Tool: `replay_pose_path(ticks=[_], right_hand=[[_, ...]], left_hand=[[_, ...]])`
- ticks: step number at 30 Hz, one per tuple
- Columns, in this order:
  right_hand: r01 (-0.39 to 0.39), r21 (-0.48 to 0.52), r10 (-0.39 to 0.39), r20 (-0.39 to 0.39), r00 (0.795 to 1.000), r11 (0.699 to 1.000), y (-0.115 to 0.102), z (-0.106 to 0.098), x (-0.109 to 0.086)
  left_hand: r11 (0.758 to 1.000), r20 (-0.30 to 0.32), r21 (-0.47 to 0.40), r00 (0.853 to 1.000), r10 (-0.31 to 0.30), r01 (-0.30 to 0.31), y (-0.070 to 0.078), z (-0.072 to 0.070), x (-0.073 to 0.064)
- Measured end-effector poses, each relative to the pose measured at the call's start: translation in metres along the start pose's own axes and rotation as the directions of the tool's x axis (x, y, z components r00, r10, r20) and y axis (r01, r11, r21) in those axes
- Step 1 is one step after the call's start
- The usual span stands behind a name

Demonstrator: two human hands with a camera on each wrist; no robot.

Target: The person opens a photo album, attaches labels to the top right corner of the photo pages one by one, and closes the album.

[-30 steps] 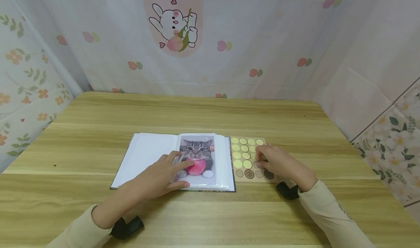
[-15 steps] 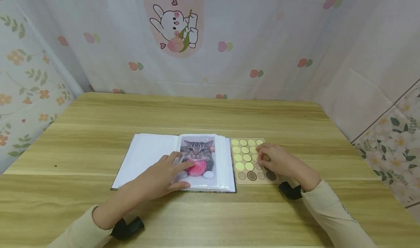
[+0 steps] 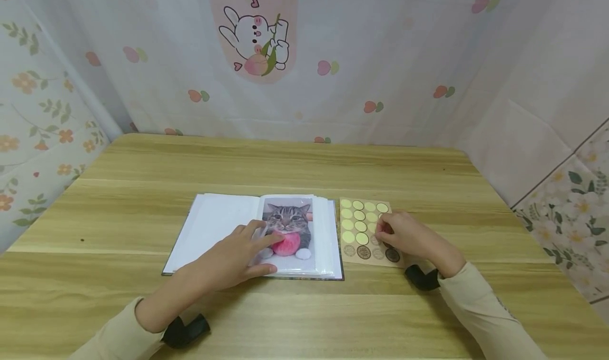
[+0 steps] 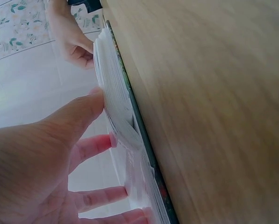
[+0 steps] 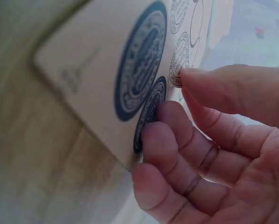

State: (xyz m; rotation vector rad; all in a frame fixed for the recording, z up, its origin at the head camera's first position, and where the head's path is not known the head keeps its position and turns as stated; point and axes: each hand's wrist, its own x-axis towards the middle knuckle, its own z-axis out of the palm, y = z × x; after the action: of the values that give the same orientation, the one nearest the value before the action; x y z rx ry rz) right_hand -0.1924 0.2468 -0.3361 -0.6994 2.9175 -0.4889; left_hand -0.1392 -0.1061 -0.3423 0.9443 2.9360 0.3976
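Observation:
An open photo album (image 3: 223,217) lies on the table, its right page holding a cat photo (image 3: 287,220) under clear film. My left hand (image 3: 233,257) rests on that page with fingers spread; in the left wrist view its thumb (image 4: 78,114) touches the stack of page edges. Right of the album lies a brown sheet of round stickers (image 3: 354,259), with yellow circles in its upper rows and printed stickers at the near end. My right hand (image 3: 409,238) pinches the edge of a pale printed round sticker (image 5: 179,58); its other fingers curl over the sheet's corner.
The wooden table (image 3: 304,317) extends around the album and sheet. A patterned curtain (image 3: 380,48) hangs behind it, and floral cloth (image 3: 47,122) covers the left side. Black wrist straps (image 3: 185,331) sit at both cuffs.
The sticker sheet has shifted slightly, first toward me and then to the right and away, along with small movements of my right hand. My left hand stays on the album page.

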Motion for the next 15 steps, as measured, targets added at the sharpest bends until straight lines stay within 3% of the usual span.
replay_pose_path(ticks=[15], right_hand=[[-0.015,-0.001,0.015,0.022,1.000,1.000,0.0015,-0.0021,-0.0020]], left_hand=[[1.000,0.000,0.015,1.000,0.003,-0.003,0.0005,-0.0007,0.0001]])
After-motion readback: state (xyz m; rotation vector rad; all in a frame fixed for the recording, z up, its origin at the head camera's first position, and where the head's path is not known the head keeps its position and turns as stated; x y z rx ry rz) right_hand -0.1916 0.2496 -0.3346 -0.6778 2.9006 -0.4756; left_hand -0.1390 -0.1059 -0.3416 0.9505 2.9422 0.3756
